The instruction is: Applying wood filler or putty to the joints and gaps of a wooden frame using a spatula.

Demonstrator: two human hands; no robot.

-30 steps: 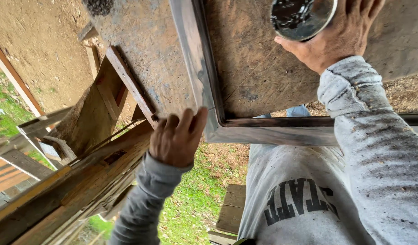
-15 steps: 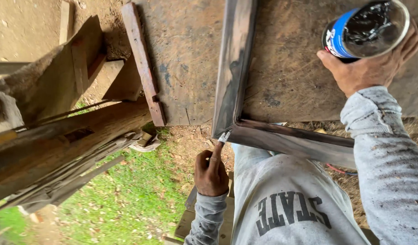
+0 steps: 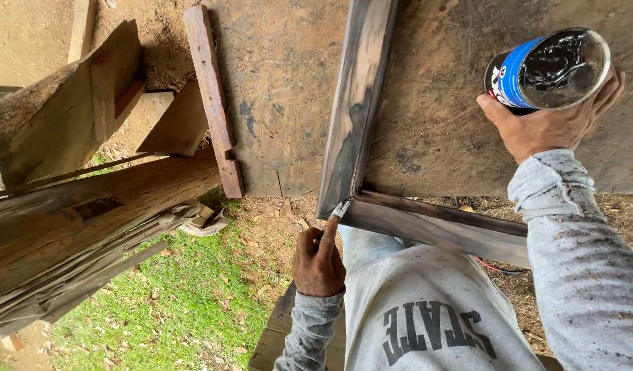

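Dark-stained wood makes up the frame [image 3: 361, 103], an L whose long arm runs away across the worktop [image 3: 282, 89] while its short arm runs off right along the near edge. At the frame's corner, the left hand [image 3: 318, 261] is nearer, loosely curled, forefinger touching the joint. The right hand [image 3: 546, 124], beyond the short arm, grips an open can [image 3: 546, 69] of glossy black liquid.

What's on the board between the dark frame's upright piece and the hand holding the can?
In the head view, only bare, stained board lies between the frame's upright piece and the right hand gripping the open can.
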